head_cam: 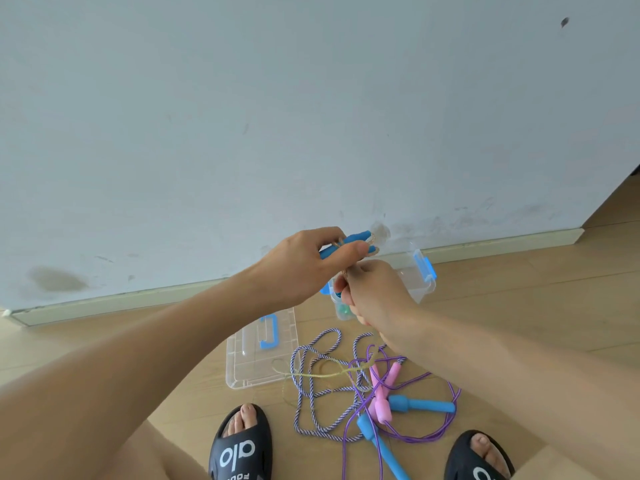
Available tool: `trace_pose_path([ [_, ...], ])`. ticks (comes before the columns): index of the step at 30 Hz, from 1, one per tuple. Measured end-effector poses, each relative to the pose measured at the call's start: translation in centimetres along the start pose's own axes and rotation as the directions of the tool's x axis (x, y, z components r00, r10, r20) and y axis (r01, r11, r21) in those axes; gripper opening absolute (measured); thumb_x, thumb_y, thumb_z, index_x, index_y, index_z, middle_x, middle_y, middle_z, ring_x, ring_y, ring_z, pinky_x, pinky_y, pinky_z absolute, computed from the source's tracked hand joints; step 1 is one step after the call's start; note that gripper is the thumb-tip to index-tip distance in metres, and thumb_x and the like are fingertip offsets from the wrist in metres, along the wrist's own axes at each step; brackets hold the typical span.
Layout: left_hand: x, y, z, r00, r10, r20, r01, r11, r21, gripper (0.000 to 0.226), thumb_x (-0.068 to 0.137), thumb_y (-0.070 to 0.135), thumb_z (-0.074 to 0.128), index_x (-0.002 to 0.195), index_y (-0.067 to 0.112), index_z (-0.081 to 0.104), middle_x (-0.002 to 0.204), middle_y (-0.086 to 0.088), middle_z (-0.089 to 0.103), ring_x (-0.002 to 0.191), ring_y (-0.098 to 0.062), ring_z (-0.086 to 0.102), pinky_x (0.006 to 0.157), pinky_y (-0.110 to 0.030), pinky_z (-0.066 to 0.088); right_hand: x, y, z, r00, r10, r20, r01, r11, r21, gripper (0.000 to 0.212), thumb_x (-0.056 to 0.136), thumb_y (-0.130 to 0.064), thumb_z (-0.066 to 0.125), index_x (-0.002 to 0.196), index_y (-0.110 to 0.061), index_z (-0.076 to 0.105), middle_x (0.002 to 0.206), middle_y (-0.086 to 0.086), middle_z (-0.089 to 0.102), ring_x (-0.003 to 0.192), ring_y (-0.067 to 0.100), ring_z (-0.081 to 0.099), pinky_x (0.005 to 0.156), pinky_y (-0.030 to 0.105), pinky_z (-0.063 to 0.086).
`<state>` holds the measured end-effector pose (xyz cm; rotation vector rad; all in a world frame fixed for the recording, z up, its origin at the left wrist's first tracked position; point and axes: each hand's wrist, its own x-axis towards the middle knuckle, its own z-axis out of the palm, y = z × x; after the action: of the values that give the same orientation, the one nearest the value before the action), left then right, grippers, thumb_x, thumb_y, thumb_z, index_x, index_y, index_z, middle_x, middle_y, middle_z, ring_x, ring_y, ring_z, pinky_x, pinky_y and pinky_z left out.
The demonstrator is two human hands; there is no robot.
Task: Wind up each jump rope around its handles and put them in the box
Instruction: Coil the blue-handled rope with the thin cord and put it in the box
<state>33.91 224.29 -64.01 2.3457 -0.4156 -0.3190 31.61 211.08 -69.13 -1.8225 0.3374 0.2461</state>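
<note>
Each black slide sandal (239,448) bore white lettering, the left one reading "alo" upside down from the wearer's view; smaller print beneath it was illegible. The floor (519,306) was pale wood laminate, meeting a scuffed, stained white wall (311,98) at a light skirting board (121,299). The left hand (304,265) gripped a pair of blue handles (349,242) with thumb and curled fingers; the right hand (374,292), just beside it, pinched a thin yellowish cord (325,374) that trailed to the floor. The clear box (420,282) with blue latches stood by the wall behind the hands; its lid (256,355) lay flat nearby. On the floor lay a purple-and-white twisted rope (311,393), pink handles (381,393), a thin purple rope (453,414) and blue handles (420,405), tangled together.
</note>
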Motion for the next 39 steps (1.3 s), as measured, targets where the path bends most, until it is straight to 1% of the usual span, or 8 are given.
trace_pose_path([
  [6, -0.8, 1.5, 0.3, 0.997, 0.061, -0.038, -0.064, 0.993, -0.099, 0.055, 0.093, 0.063, 0.044, 0.085, 0.010, 0.052, 0.062, 0.002, 0.052, 0.055, -0.013, 0.040, 0.058, -0.031, 0.037, -0.3, -0.9, 0.2, 0.979, 0.174, 0.103, -0.184, 0.978, 0.095, 0.031, 0.096, -0.013, 0.033, 0.071, -0.010, 0.050, 0.035, -0.007, 0.038, 0.028, 0.008, 0.026, 0.035, 0.015, 0.019],
  [12, -1.4, 1.9, 0.0, 0.993, 0.104, 0.051, -0.102, 0.994, -0.041, 0.044, 0.092, 0.064, 0.045, 0.081, 0.022, 0.053, 0.059, 0.005, 0.051, 0.052, -0.009, 0.042, 0.056, -0.025, 0.036, -1.1, -1.4, -0.1, 0.957, 0.211, 0.201, -0.216, 0.976, 0.007, 0.027, 0.093, -0.013, 0.030, 0.074, -0.011, 0.049, 0.045, -0.005, 0.039, 0.035, 0.009, 0.025, 0.035, 0.019, 0.019],
  [17, -1.2, 1.5, 0.1, 0.996, 0.092, -0.016, -0.092, 0.996, 0.007, 0.051, 0.090, 0.063, 0.052, 0.084, 0.012, 0.054, 0.066, 0.002, 0.049, 0.056, -0.009, 0.039, 0.056, -0.026, 0.035, -1.0, -1.2, -0.5, 0.961, 0.199, 0.193, -0.189, 0.980, -0.070, 0.026, 0.094, -0.017, 0.034, 0.075, -0.011, 0.050, 0.048, -0.004, 0.039, 0.035, 0.008, 0.025, 0.035, 0.020, 0.019],
  [21, -1.0, 1.1, -0.5, 0.995, 0.086, -0.043, -0.081, 0.990, 0.113, 0.020, 0.086, 0.038, 0.066, 0.079, 0.025, 0.053, 0.063, 0.009, 0.044, 0.054, -0.010, 0.039, 0.048, -0.018, 0.030, -1.2, -0.7, -0.3, 0.964, 0.199, 0.178, -0.192, 0.980, -0.056, 0.026, 0.096, -0.018, 0.039, 0.074, -0.011, 0.050, 0.050, -0.002, 0.039, 0.035, 0.009, 0.026, 0.036, 0.019, 0.019],
  [24, -0.6, 0.8, -1.1, 0.999, 0.051, -0.017, -0.047, 0.987, 0.152, 0.008, 0.083, 0.018, 0.061, 0.084, 0.018, 0.053, 0.070, 0.002, 0.047, 0.059, -0.016, 0.040, 0.055, -0.027, 0.034, -1.1, -0.5, -0.3, 0.974, 0.165, 0.156, -0.161, 0.986, -0.035, 0.028, 0.097, -0.018, 0.040, 0.072, -0.011, 0.052, 0.049, -0.002, 0.039, 0.035, 0.010, 0.026, 0.035, 0.019, 0.020],
  [28, -0.5, 0.7, -1.5, 0.997, 0.020, 0.074, -0.026, 0.997, 0.070, 0.015, 0.085, 0.016, 0.057, 0.100, 0.016, 0.058, 0.072, 0.003, 0.050, 0.056, -0.013, 0.042, 0.057, -0.030, 0.038, -0.9, -0.1, -0.3, 0.983, 0.124, 0.136, -0.108, 0.986, -0.124, 0.035, 0.099, -0.014, 0.037, 0.069, -0.011, 0.053, 0.052, 0.000, 0.042, 0.030, 0.006, 0.030, 0.033, 0.018, 0.022],
  [32, -0.2, 0.2, -1.3, 0.997, 0.036, 0.073, -0.044, 0.993, 0.111, 0.011, 0.087, 0.017, 0.057, 0.098, 0.019, 0.055, 0.072, 0.004, 0.049, 0.056, -0.012, 0.042, 0.056, -0.027, 0.038, -0.8, 0.4, -0.1, 0.989, 0.070, 0.129, -0.039, 0.973, -0.225, 0.039, 0.101, -0.018, 0.035, 0.067, -0.015, 0.054, 0.054, -0.003, 0.047, 0.040, 0.008, 0.036, 0.038, 0.019, 0.029],
  [39, -0.2, -0.9, -1.4, 0.987, 0.141, 0.080, -0.158, 0.949, 0.273, 0.020, 0.089, 0.018, 0.053, 0.106, 0.027, 0.046, 0.069, 0.004, 0.055, 0.058, -0.015, 0.046, 0.054, -0.026, 0.037, 0.3, -0.2, -1.5, 0.981, 0.089, 0.174, -0.073, 0.993, -0.097, 0.035, 0.100, -0.025, 0.039, 0.076, -0.011, 0.059, 0.053, -0.002, 0.050, 0.033, 0.007, 0.033, 0.037, 0.018, 0.026],
])
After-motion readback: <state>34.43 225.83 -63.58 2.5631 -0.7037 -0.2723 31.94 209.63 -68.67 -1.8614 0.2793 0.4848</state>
